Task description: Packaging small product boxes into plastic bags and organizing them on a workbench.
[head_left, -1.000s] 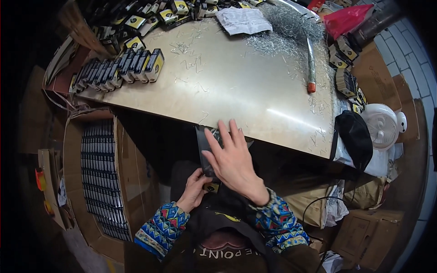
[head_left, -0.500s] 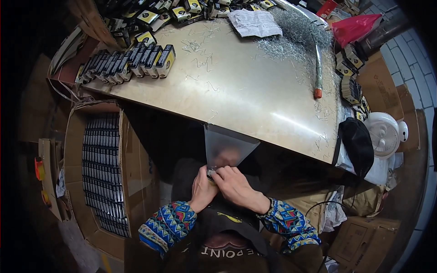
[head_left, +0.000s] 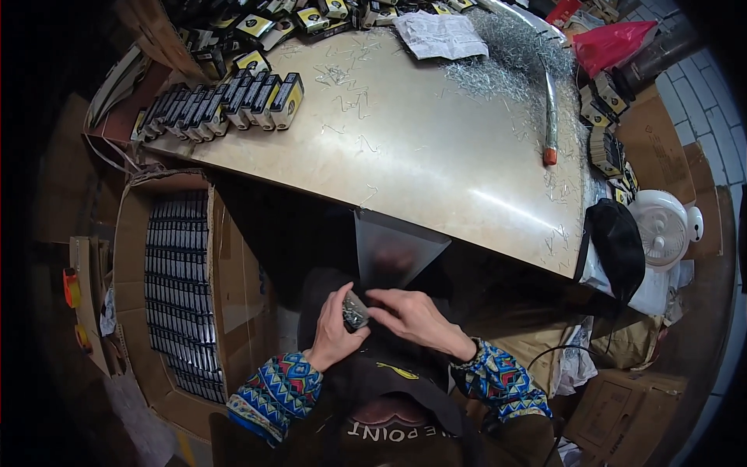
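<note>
In front of my body, below the table edge, my left hand [head_left: 334, 333] wraps round a small box [head_left: 355, 310]. Its upturned end looks open, with shiny metal bits inside that are too small to make out. My right hand [head_left: 416, 317] hovers just right of the box, fingers stretched toward it and slightly apart, with nothing visible in them. A grey translucent sheet [head_left: 398, 247] hangs from the table edge just beyond both hands.
The table [head_left: 436, 156] carries scattered bent wires, a wire heap [head_left: 506, 62], a paper sheet [head_left: 441, 36] and a row of small boxes [head_left: 264, 103]. A carton [head_left: 233, 288] packed with boxes stands at left. A white fan [head_left: 660, 226] and black cloth [head_left: 615, 241] are at right.
My hands have drawn apart. The left has tilted the box so its end shows, and the right has moved off it to the right.
</note>
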Demonstrator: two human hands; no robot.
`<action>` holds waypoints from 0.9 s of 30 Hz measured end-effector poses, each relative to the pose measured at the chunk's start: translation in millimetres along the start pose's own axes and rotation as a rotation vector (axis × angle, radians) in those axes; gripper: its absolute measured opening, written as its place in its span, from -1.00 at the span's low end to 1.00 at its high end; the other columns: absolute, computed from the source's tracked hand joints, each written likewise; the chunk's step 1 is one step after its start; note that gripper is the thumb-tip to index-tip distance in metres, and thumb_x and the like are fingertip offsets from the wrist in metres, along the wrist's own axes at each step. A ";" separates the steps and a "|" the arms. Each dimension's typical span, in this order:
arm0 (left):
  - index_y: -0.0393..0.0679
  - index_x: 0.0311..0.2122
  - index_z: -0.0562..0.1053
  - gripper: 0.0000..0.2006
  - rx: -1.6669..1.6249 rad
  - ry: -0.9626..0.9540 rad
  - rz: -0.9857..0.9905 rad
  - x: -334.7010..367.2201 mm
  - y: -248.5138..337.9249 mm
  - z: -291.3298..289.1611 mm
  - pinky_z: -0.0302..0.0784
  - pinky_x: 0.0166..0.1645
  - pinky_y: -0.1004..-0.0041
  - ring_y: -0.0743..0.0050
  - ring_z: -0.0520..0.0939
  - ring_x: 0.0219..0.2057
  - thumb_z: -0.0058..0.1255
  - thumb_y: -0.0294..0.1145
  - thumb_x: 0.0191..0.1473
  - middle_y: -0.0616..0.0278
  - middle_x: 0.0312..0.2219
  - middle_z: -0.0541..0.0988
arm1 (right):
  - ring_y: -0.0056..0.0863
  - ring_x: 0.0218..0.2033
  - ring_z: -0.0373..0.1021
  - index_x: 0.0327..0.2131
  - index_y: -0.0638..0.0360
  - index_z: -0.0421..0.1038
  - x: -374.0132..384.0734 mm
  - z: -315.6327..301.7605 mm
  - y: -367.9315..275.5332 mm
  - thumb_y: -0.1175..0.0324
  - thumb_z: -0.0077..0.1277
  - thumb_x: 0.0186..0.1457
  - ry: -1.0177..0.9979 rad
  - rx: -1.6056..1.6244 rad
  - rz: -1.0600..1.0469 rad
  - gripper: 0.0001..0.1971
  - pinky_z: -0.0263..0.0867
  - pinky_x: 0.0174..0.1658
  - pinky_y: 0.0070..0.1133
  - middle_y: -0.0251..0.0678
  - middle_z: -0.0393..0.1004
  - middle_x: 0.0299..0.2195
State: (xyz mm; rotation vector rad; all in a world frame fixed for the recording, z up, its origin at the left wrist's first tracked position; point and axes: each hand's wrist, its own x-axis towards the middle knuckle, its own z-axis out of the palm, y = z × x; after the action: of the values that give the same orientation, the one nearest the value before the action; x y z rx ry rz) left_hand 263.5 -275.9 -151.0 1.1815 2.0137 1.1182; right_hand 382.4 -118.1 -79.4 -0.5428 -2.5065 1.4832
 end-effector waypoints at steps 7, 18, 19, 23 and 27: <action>-0.37 0.23 0.06 -0.06 0.177 0.234 0.272 50.1 52.3 -14.6 0.25 0.15 0.19 -0.05 0.42 0.00 0.32 -0.43 -0.27 -0.16 -0.02 0.40 | -0.26 -0.56 0.49 -0.28 0.30 0.49 23.5 -41.1 -0.3 0.47 0.06 0.07 0.230 -0.163 0.086 -0.86 0.32 -0.48 -0.52 -0.05 0.48 -0.56; -0.28 0.02 0.26 -0.30 -0.013 0.216 0.175 67.3 68.3 -16.0 0.51 -0.16 0.21 -0.13 0.55 -0.23 0.35 -0.38 -0.26 -0.10 -0.22 0.47 | -0.13 -0.02 0.37 -0.27 0.26 0.48 32.3 -33.9 -15.9 0.49 0.22 -0.06 0.354 -0.189 -0.268 -0.77 0.35 -0.04 -0.42 -0.04 0.40 0.02; -0.29 0.01 0.27 -0.30 0.024 0.234 0.230 68.1 68.1 -13.3 0.51 -0.16 0.20 -0.13 0.55 -0.24 0.35 -0.39 -0.28 -0.10 -0.23 0.47 | -0.12 -0.04 0.37 -0.28 0.27 0.48 33.6 -29.0 -11.8 0.49 0.20 -0.05 0.416 -0.176 -0.255 -0.79 0.36 -0.06 -0.41 -0.03 0.40 0.01; -0.29 0.00 0.28 -0.32 0.098 0.254 0.288 68.5 71.6 -15.4 0.51 -0.19 0.21 -0.11 0.55 -0.25 0.34 -0.44 -0.29 -0.09 -0.26 0.47 | -0.15 -0.07 0.39 -0.31 0.30 0.48 34.0 -24.7 -0.6 0.53 0.19 -0.05 0.493 -0.087 -0.128 -0.82 0.37 -0.09 -0.43 -0.05 0.43 -0.01; -0.27 0.01 0.26 -0.34 0.111 0.295 0.352 70.9 71.6 -13.1 0.50 -0.17 0.21 -0.13 0.55 -0.23 0.31 -0.47 -0.26 -0.09 -0.24 0.46 | -0.15 -0.08 0.39 -0.37 0.30 0.49 41.5 -24.0 -21.3 0.53 0.17 -0.04 0.528 -0.185 -0.266 -0.88 0.38 -0.11 -0.43 -0.07 0.47 -0.05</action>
State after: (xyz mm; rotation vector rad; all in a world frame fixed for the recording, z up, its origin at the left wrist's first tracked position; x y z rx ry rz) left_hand 251.1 -198.9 -85.8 1.5498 2.1614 1.4371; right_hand 347.7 -91.6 -50.5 -0.5199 -2.1951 0.8773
